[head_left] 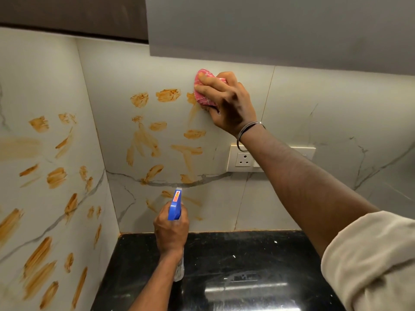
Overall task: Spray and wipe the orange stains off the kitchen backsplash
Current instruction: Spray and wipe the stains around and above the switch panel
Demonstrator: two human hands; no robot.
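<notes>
Nearest you: black countertop [247,261], glossy, speckled with pale flecks, bare where it shows.

Your left hand [171,230] is wrapped tight around the neck of a spray bottle [175,204], blue trigger head, nozzle aimed at the low part of the back wall. Whether a finger is on the trigger, you cannot tell from here.

Your right hand [226,99], bangle [248,135] on the wrist, is clamped on a pink cloth [205,88], pressing it flat against the backsplash [292,97] high up, just under the overhead cabinet [269,25]. The cloth sits on the right edge of the stain field; a faint smear trails below it.

Orange stains [168,95]: many, across the back panel left of the socket plate [243,159] and all over the left side wall [45,176]. Panel right of the socket looks clean.

Step in hand, by my reading: wiping, early on; most marks untouched.

Next move: sweep the cloth left and down through the top row. Spray the lower patches first. Keep mist off the socket.
</notes>
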